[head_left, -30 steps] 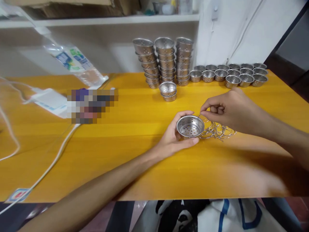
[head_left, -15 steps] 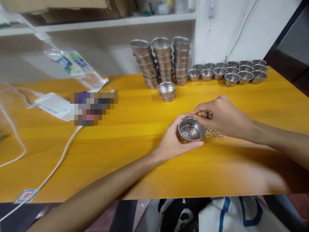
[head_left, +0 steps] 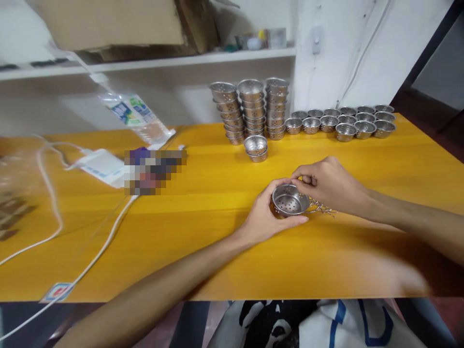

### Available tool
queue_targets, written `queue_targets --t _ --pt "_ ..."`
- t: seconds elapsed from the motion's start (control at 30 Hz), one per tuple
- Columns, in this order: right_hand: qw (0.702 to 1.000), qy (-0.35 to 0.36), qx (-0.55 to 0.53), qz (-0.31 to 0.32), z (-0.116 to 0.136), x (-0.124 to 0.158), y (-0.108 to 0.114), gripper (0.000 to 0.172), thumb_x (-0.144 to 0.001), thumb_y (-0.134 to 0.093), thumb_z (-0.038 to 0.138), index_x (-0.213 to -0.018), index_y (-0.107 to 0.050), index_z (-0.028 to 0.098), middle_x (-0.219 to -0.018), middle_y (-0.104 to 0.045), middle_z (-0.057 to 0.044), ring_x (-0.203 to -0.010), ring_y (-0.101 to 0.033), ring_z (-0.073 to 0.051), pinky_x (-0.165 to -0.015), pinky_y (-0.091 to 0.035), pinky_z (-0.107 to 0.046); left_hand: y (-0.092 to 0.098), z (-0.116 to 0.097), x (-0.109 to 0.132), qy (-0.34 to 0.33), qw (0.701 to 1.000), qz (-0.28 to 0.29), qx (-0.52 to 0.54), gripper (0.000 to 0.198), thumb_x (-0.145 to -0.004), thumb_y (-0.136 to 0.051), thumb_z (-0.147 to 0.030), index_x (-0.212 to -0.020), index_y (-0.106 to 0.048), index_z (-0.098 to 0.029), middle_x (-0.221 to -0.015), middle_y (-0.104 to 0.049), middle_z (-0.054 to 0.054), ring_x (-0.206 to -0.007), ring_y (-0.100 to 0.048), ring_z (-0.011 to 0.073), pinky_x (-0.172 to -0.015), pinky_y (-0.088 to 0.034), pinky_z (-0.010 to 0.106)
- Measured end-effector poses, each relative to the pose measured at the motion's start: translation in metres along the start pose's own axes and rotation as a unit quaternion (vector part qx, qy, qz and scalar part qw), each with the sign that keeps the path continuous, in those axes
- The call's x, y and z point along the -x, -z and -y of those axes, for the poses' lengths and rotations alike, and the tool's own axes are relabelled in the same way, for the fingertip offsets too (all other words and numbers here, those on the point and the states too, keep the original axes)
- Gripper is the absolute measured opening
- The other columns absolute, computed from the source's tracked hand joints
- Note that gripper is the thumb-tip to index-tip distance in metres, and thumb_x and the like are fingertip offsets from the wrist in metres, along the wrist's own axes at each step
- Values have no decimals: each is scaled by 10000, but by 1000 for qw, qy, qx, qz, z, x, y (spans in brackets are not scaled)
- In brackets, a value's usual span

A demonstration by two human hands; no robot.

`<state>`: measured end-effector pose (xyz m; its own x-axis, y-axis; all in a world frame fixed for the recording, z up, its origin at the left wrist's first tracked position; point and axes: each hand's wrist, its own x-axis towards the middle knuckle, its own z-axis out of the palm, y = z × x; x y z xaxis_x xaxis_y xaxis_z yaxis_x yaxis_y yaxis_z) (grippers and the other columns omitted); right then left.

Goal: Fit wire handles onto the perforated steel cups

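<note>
My left hand (head_left: 266,217) cups a small perforated steel strainer cup (head_left: 289,199) on the yellow table (head_left: 203,232), thumb and fingers curled round its wall. My right hand (head_left: 328,186) is pinched at the cup's far rim, its fingertips closed on a thin wire piece that I can barely make out. A pile of thin wire rings (head_left: 321,208) lies just right of the cup, partly hidden under my right hand.
Three tall stacks of the same cups (head_left: 250,108) stand at the table's back, a short stack (head_left: 256,147) in front of them, and rows of single cups (head_left: 344,123) to the right. White cables (head_left: 54,212), a white box and a plastic bag lie at the left.
My right hand came from above the wire rings over to the cup's rim and stays pinched there. The camera tilted, so everything sits a little lower in view.
</note>
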<state>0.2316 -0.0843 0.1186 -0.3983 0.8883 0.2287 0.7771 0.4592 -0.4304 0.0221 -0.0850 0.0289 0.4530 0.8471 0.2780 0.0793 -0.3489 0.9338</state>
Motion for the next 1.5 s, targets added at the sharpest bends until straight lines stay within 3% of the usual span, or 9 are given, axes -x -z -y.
queue_targets --t 0.13,0.27,0.33,0.47,0.6,0.73,0.83,0.97,1.5 --pt "999 1 -38 -33 -3 0 -5 212 -979 -624 195 -920 -825 162 -593 -567 36 -536 -442 -98 -614 -343 -289 2 2 -3 -42 998 -23 -29 848 -727 -1034 -479 -1378 -547 -235 -1415 -717 149 -1300 -728 330 -1138 -576 514" --pt "989 -13 -119 -90 -9 1 -20 273 -946 -634 226 -1126 -828 156 -573 -521 69 -525 -431 -104 -600 -355 -285 7 4 -8 -109 986 -25 -122 584 -792 -988 -438 -1174 -596 -234 -1214 -739 86 -1119 -744 279 -1021 -591 469" --pt "981 -27 -159 -104 -12 1 -28 348 -954 -644 263 -1243 -805 155 -559 -508 83 -519 -446 -114 -590 -364 -288 8 4 -12 -129 980 -19 -147 524 -795 -980 -413 -1143 -631 -235 -1222 -743 89 -1156 -736 292 -1043 -587 480" --pt "963 -48 -255 -67 -18 -2 -31 376 -1004 -672 375 -1305 -772 172 -658 -683 28 -543 -533 -134 -564 -423 -295 11 3 -17 -136 980 -24 -142 542 -765 -996 -399 -1168 -679 -225 -1289 -736 113 -1224 -725 312 -1091 -577 503" --pt "928 -32 -365 66 -20 -9 -18 378 -1043 -679 540 -1143 -808 199 -919 -827 -53 -517 -513 -98 -493 -394 -283 17 4 -20 -97 990 -44 -98 494 -800 -974 -396 -1167 -709 -197 -1260 -749 114 -1183 -728 294 -1089 -561 481" --pt "908 -21 -401 123 -24 -15 -17 423 -953 -810 572 -1136 -808 191 -1078 -857 -83 -608 -598 -98 -551 -444 -266 20 10 -21 -37 998 -37 -19 498 -783 -970 -412 -1132 -703 -179 -1149 -763 89 -1065 -725 253 -1008 -565 426" --pt "907 -29 -402 121 -27 -15 -25 453 -871 -883 601 -1009 -786 181 -939 -839 -64 -726 -683 -142 -655 -508 -276 21 11 -22 13 1000 -6 19 510 -764 -980 -431 -1112 -711 -173 -1064 -771 66 -974 -718 225 -939 -567 390" --pt "926 -37 -359 106 -30 -14 -33 480 -882 -856 649 -894 -732 186 -765 -769 -20 -675 -640 -136 -642 -481 -268 24 10 -25 52 998 18 20 541 -741 -999 -466 -1114 -742 -169 -1063 -794 70 -962 -730 231 -918 -576 384" --pt "930 -34 -348 115 -27 -15 -28 512 -854 -863 670 -856 -706 182 -731 -725 -14 -638 -581 -122 -587 -425 -257 25 9 -29 55 998 41 10 513 -709 -985 -466 -1049 -758 -156 -932 -752 42 -829 -658 184 -761 -508 316"
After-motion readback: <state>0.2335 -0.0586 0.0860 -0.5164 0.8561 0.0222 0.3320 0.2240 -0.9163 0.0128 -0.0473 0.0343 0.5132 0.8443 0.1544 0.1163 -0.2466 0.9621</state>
